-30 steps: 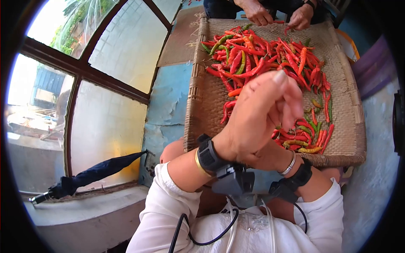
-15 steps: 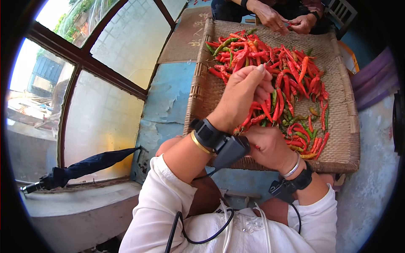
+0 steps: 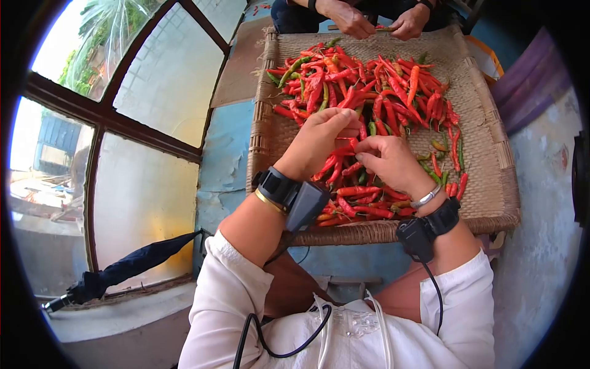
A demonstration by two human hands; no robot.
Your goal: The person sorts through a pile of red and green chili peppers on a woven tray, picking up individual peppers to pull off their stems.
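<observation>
A red chili pepper [image 3: 345, 142] stretches between my two hands above the pile. My left hand [image 3: 319, 140] is closed, its thumb pressed to the curled fingers, with one end of this pepper against it; the inside of its grip is hidden. My right hand [image 3: 392, 161] pinches the pepper's other end between thumb and fingers. Below and beyond them, many red chili peppers [image 3: 413, 85], with some green ones [image 3: 295, 70] among them, lie heaped on a woven mat [image 3: 485, 160]. More red peppers [image 3: 369, 212] lie close to the mat's near edge.
Across the mat, another person's hands [image 3: 350, 19] hold a pepper. A paned window [image 3: 144, 178] and a folded dark umbrella [image 3: 144, 258] are on the left. Purple cloth [image 3: 534, 86] hangs at the right. Black devices [image 3: 424, 234] with cables are strapped to my wrists.
My right hand has risen from the mat's near edge to beside my left hand, and a red pepper now shows between them. The view has shifted slightly. The other person's hands moved a little apart.
</observation>
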